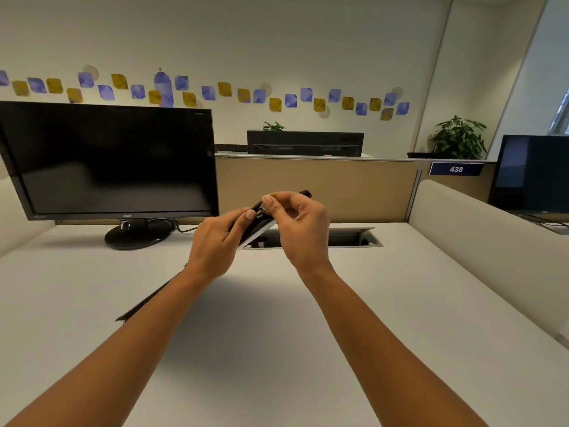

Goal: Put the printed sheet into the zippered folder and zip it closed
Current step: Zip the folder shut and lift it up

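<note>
You hold the zippered folder (261,223) edge-on, raised above the desk (277,303), far from you and right of the monitor (107,161). Your left hand (215,245) is closed around its near-left edge. Your right hand (303,229) pinches the metal zipper pull (261,212) between thumb and forefinger. The folder appears thin, light and flexible: brace it next to the slider so the track stays straight. A pale edge, possibly the printed sheet (257,234), shows underneath.

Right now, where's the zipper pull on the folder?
In the head view's centre, the zipper pull sits pinched by the right hand, beside the left hand's thumb, on the folder above the desk.
</note>
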